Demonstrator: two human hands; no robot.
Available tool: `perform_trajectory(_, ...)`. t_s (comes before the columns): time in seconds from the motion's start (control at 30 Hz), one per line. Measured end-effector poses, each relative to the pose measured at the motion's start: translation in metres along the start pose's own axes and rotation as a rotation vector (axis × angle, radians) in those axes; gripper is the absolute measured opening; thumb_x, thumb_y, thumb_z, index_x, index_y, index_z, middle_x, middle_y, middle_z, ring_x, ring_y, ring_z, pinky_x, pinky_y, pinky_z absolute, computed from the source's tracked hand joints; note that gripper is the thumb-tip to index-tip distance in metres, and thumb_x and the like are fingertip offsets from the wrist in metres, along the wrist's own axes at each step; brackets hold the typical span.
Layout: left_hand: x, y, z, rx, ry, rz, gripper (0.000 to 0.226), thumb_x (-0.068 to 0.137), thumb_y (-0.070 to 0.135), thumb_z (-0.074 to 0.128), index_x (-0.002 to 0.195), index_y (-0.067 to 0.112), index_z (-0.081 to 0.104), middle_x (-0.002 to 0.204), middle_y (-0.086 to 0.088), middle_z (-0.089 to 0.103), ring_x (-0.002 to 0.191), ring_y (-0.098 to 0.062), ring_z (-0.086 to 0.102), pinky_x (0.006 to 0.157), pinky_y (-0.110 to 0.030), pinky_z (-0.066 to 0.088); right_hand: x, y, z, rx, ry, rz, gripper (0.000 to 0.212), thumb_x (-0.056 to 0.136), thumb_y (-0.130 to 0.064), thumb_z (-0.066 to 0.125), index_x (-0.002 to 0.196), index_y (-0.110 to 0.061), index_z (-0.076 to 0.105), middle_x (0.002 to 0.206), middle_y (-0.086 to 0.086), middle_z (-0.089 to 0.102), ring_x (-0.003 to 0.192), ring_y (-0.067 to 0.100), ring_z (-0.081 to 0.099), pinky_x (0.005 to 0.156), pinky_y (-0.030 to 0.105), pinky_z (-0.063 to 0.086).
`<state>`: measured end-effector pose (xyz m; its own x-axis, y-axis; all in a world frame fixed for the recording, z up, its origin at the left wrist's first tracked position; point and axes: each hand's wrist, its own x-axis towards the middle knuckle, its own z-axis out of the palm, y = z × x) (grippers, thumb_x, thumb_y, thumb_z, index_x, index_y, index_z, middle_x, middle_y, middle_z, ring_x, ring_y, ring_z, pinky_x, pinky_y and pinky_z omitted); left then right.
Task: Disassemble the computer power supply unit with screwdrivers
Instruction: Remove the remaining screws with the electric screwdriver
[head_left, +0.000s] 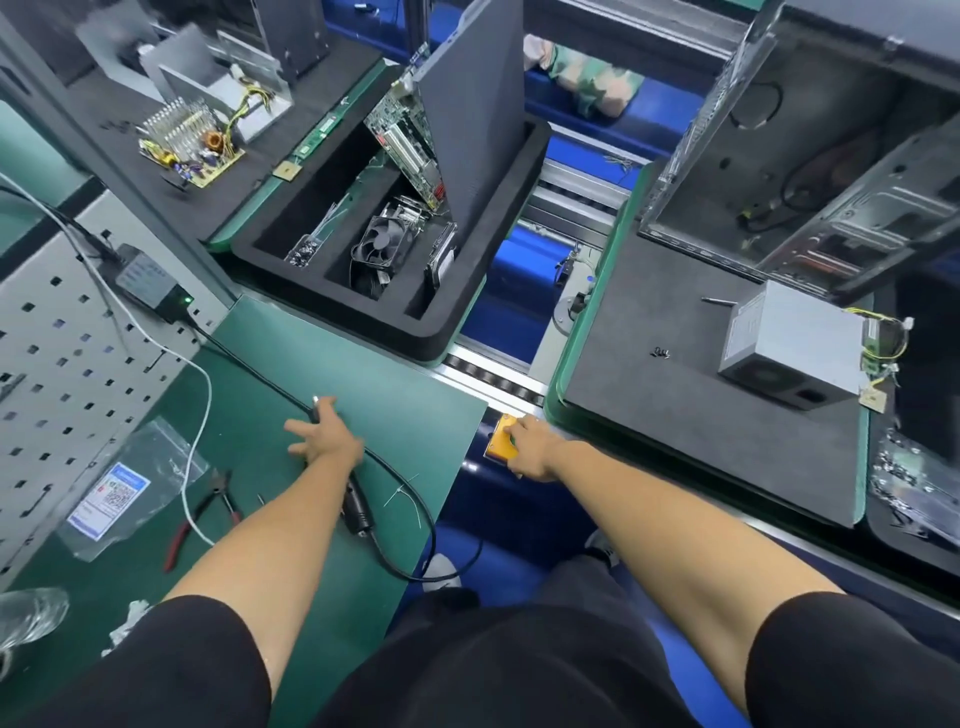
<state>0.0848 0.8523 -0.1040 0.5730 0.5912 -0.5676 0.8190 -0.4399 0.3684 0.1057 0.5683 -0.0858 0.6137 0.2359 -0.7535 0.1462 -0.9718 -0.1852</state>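
Observation:
The grey power supply unit (795, 348) sits closed on a dark pallet (675, 415) at the right, with yellow wires trailing from its far end. A black electric screwdriver (358, 512) lies on the green mat (374, 364), its tip (315, 402) pointing away. My left hand (324, 434) lies across the screwdriver with fingers spread, touching it. My right hand (530, 447) rests on an orange control box (500, 441) at the conveyor's edge, well short of the power supply.
An open computer case (831, 156) stands behind the power supply, with loose screws (660, 352) and a metal bit (719, 301) nearby. A black foam tray (431, 332) holds a fan, a drive and boards. Red pliers (202, 514) and a plastic bag (119, 488) lie left.

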Motion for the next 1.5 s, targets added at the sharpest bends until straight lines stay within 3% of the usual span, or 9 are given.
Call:
perform_trajectory(0.33,-0.033,0.077,0.006,0.124,-0.311,0.411,0.068,0.093,0.005,0.062,0.146,0.038,0.035,0.136,-0.019,0.025,0.094,-0.044,0.061,0.097,-0.048,0.053,-0.006,0.0,-0.011,0.105,0.043,-0.056,0.063,0.097,-0.021,0.056,0.155,-0.015,0.03,0.15,0.015,0.034,0.135,0.035,0.042,0.111,0.045,0.037)
perform_trajectory(0.5,-0.061,0.123,0.006,0.072,-0.513,0.551,0.051,0.089,0.017,0.071,0.125,0.036,0.04,0.122,-0.014,0.042,0.079,-0.027,0.056,0.055,-0.032,0.054,-0.026,0.009,-0.022,0.005,0.582,-0.357,0.079,0.08,-0.022,0.072,0.15,-0.019,0.036,0.142,0.012,0.041,0.128,0.03,0.039,0.109,0.044,0.036)
perform_trajectory(0.7,-0.105,0.182,0.026,0.002,-0.817,0.565,0.047,0.095,0.018,0.069,0.131,0.028,0.041,0.118,-0.007,0.056,0.071,-0.023,0.062,0.047,-0.03,0.055,-0.053,0.034,-0.04,-0.038,1.008,-0.763,0.067,0.069,-0.031,0.089,0.128,-0.023,0.057,0.126,0.008,0.04,0.116,0.03,0.042,0.095,0.044,0.032)
perform_trajectory(0.77,-0.119,0.198,0.041,-0.003,-0.888,0.548,0.04,0.096,0.015,0.068,0.126,0.021,0.042,0.118,-0.009,0.057,0.074,-0.026,0.064,0.049,-0.032,0.057,-0.065,0.053,-0.051,-0.044,1.038,-0.764,0.055,0.067,-0.028,0.09,0.118,-0.018,0.071,0.122,0.007,0.043,0.113,0.031,0.044,0.092,0.045,0.034)
perform_trajectory(0.9,-0.147,0.231,0.072,0.085,-1.069,0.425,0.024,0.104,0.021,0.049,0.121,0.004,0.054,0.117,-0.022,0.065,0.1,-0.033,0.072,0.086,-0.043,0.06,-0.094,0.094,-0.069,0.025,1.065,-0.812,0.051,0.064,-0.021,0.087,0.112,-0.015,0.073,0.116,0.007,0.054,0.105,0.028,0.046,0.096,0.041,0.034)
perform_trajectory(1.13,-0.204,0.3,0.111,0.442,-1.162,0.806,0.015,0.095,0.0,0.056,0.101,0.013,0.061,0.092,-0.003,0.064,0.077,-0.008,0.061,0.063,-0.016,0.052,-0.135,0.163,-0.089,0.44,1.19,-0.713,0.026,0.075,-0.023,0.074,0.099,-0.019,0.064,0.096,0.0,0.062,0.088,0.021,0.055,0.074,0.039,0.049)
perform_trajectory(1.3,-0.243,0.34,0.148,0.331,-1.151,0.865,0.018,0.097,0.02,0.043,0.087,0.022,0.058,0.073,0.007,0.065,0.065,-0.01,0.059,0.066,-0.026,0.049,-0.155,0.221,-0.12,0.638,1.256,-0.533,0.036,0.056,0.01,0.068,0.086,-0.011,0.063,0.085,-0.004,0.061,0.075,0.019,0.062,0.064,0.04,0.05)
perform_trajectory(1.4,-0.268,0.36,0.169,0.225,-1.167,0.982,0.021,0.082,0.021,0.046,0.081,0.031,0.065,0.07,0.013,0.064,0.065,-0.01,0.055,0.068,-0.026,0.048,-0.169,0.253,-0.138,0.661,1.334,-0.481,0.036,0.055,0.013,0.072,0.079,-0.009,0.061,0.08,-0.005,0.059,0.072,0.014,0.058,0.064,0.028,0.048)
perform_trajectory(1.5,-0.288,0.376,0.19,0.174,-1.162,1.168,0.024,0.085,0.021,0.051,0.081,0.039,0.066,0.077,0.025,0.065,0.072,0.003,0.056,0.071,-0.016,0.046,-0.182,0.283,-0.15,0.73,1.401,-0.46,0.022,0.06,0.008,0.074,0.074,0.003,0.058,0.073,0.011,0.059,0.066,0.027,0.055,0.06,0.04,0.046)
